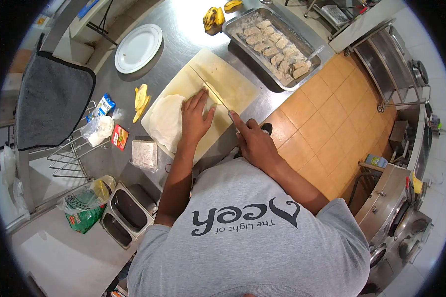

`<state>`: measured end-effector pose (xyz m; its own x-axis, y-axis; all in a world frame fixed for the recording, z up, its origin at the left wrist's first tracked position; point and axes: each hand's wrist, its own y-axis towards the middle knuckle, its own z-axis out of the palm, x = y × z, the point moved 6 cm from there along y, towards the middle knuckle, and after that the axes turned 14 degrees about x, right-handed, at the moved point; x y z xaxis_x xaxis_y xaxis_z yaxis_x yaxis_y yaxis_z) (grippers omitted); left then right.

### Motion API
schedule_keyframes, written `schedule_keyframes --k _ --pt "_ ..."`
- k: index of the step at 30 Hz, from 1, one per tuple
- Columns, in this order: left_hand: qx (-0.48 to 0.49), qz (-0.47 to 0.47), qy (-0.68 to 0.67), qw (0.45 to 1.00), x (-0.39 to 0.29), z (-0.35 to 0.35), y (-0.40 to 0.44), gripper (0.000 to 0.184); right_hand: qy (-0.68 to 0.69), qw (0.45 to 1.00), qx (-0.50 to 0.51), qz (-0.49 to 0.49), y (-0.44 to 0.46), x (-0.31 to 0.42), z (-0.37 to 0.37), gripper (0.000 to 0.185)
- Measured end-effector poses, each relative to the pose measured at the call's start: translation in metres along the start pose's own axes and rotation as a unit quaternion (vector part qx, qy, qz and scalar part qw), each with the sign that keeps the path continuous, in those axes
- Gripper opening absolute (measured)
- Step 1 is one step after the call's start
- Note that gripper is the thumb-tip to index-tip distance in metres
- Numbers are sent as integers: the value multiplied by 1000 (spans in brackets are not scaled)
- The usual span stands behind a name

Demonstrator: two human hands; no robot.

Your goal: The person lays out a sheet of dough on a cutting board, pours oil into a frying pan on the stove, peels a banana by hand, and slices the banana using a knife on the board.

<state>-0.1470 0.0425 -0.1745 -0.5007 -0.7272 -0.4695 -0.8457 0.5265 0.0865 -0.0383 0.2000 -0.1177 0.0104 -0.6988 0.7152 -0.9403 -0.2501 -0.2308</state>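
A pale cutting board (238,81) lies on the steel table, with a stack of round, thin white sheets (166,121) at its left side. My left hand (196,116) rests flat at the right edge of the stack, fingers spread, fingertips near a piece of peeled banana (212,94). My right hand (255,141) is closed round the handle of a long knife (208,85). The blade runs up and left across the board, along the banana piece and just beyond my left fingertips.
Beyond the board are a white plate (139,48), bananas (213,20) and a metal tray (297,84) of coated pieces. Banana peels (141,101), a wrapped white block (144,155) and a red packet (119,137) lie left. Steel containers (146,222) stand nearer me.
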Motion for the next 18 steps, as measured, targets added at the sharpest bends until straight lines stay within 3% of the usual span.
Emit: schedule_keyframes --k 18 --pt "29 -37 14 999 -4 -2 0 54 -16 1000 -2 -2 2 -5 6 63"
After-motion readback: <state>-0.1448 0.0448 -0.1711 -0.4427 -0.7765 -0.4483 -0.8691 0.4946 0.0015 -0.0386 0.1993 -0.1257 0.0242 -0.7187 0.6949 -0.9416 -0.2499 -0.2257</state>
